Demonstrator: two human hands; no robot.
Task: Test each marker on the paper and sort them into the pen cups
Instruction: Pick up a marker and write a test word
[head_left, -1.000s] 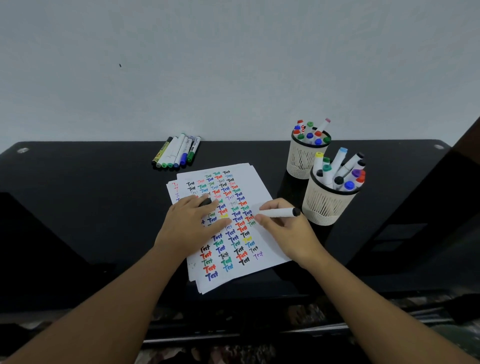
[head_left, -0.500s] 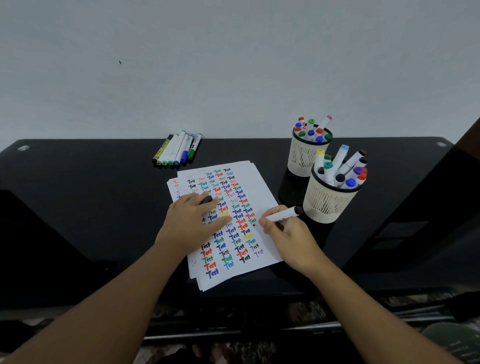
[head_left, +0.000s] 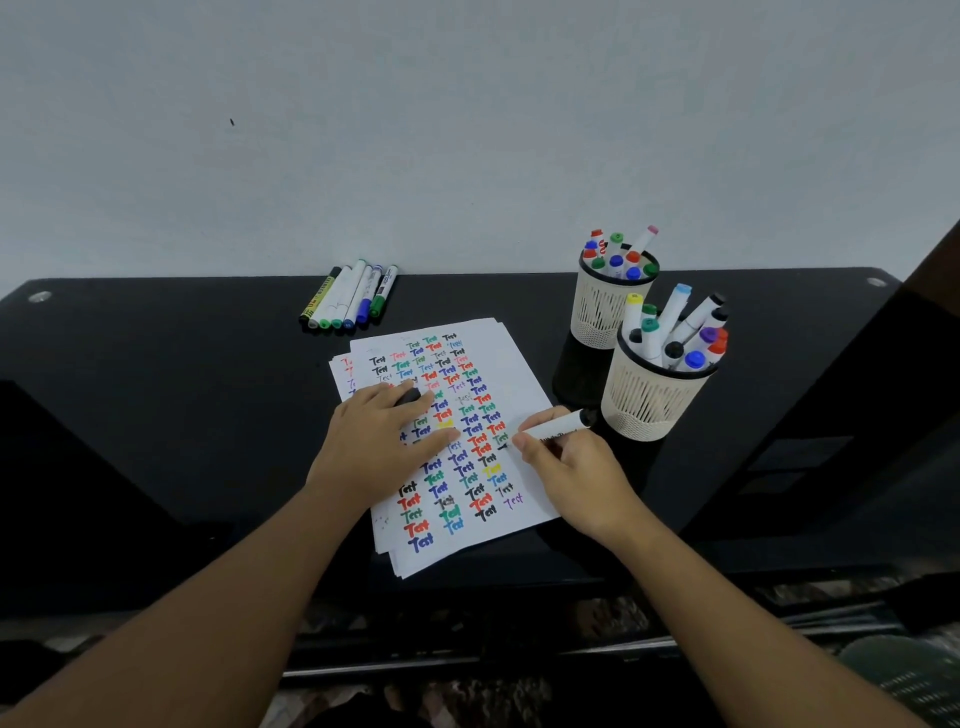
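As tip dropped: R hand (head_left: 571, 467) marker (head_left: 558, 429) on paper (head_left: 519, 395) | L hand (head_left: 382, 441) unchanged

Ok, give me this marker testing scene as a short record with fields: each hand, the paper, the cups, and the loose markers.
left hand: flat on the paper, a black cap under its fingers
right hand: grips a white marker, tip at the sheet
paper: stack of sheets, rows of coloured "Test" words
near cup: holds capped markers
far cup: holds capped markers
loose markers: row lying beyond the paper
table: black, glossy
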